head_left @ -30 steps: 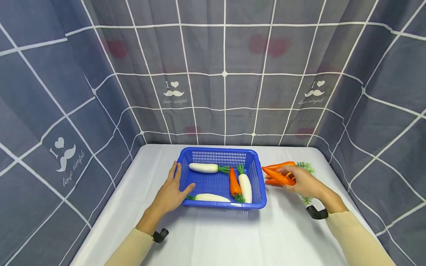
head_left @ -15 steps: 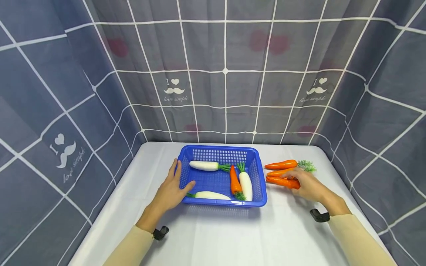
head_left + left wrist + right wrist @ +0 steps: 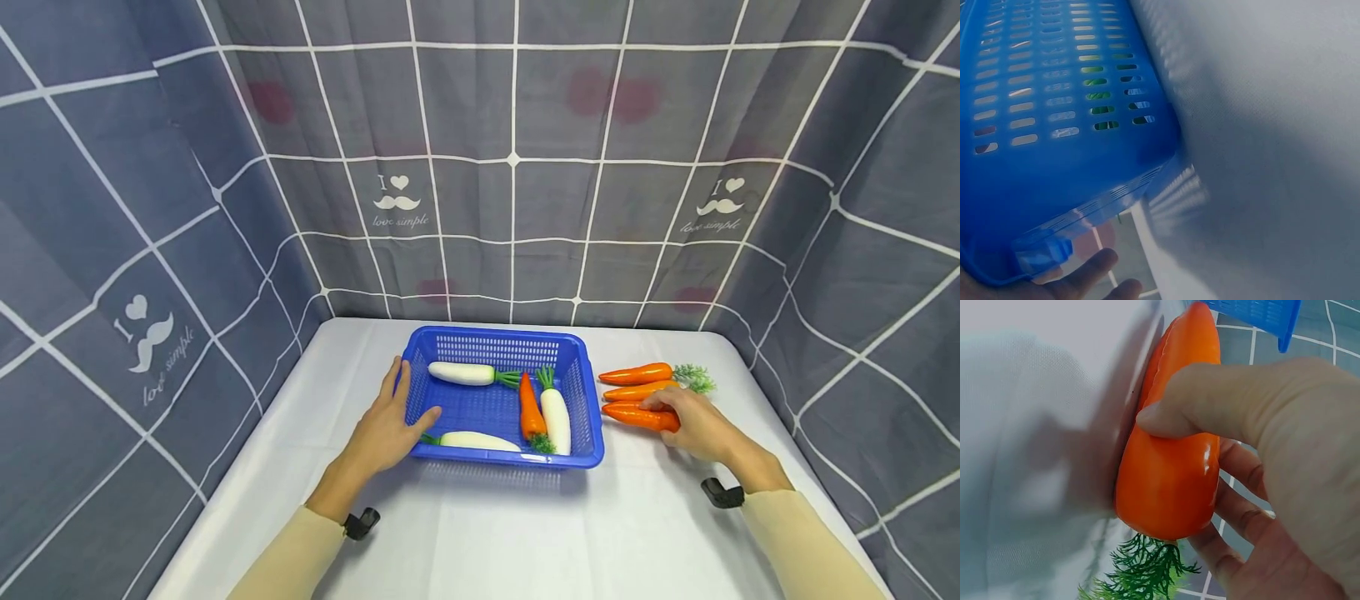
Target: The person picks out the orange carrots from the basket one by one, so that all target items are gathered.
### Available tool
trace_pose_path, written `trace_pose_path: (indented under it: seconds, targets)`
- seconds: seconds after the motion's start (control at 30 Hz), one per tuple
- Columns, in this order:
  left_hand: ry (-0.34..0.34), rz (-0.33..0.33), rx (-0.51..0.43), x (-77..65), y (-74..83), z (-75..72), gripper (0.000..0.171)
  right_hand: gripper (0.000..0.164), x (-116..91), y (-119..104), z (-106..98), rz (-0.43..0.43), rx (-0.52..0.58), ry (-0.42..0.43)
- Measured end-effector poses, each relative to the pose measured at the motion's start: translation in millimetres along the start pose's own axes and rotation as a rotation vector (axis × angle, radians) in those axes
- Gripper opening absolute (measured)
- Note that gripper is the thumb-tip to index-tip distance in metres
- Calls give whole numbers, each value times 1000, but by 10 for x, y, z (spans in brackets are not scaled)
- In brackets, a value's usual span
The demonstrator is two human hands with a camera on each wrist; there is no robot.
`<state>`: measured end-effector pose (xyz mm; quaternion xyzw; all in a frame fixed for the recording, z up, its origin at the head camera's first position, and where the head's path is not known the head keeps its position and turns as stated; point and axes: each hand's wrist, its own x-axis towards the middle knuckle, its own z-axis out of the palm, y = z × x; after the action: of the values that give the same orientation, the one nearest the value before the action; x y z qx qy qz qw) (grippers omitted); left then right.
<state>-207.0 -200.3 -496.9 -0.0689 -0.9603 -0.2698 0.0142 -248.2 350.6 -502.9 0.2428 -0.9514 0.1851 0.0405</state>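
My right hand [image 3: 701, 423] pinches the nearest orange carrot [image 3: 637, 415] of a small row beside the basket. In the right wrist view the thumb lies across the carrot [image 3: 1166, 481], with the other fingers on its far side; its leafy green top [image 3: 1147, 562] trails below. More carrots lie just behind it, such as the rear carrot [image 3: 636, 374]. My left hand [image 3: 382, 433] rests at the left side of a blue plastic basket [image 3: 504, 457], fingers extended along the wall and thumb over the front left corner.
Inside the basket lie a white radish [image 3: 461, 373] at the back, another white radish [image 3: 476, 441] along the front, and an upright-pointing carrot [image 3: 531, 410] beside a third white radish [image 3: 556, 421]. A grey checked curtain [image 3: 472, 200] encloses the white table [image 3: 502, 533].
My right hand has lowered the carrot from a tilted position over the others to the front of the row. The left hand has stayed at the basket.
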Motion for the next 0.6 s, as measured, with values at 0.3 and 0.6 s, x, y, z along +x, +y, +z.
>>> trace_pose_path:
  seconds: [0.3,0.6]
  targets:
    - [-2,-1,19,15,17,3,114,44,0,38,47,6,-20,-6]
    - [7,-4,16,14,12,9,114,45,-42,37,47,19,-21,-9]
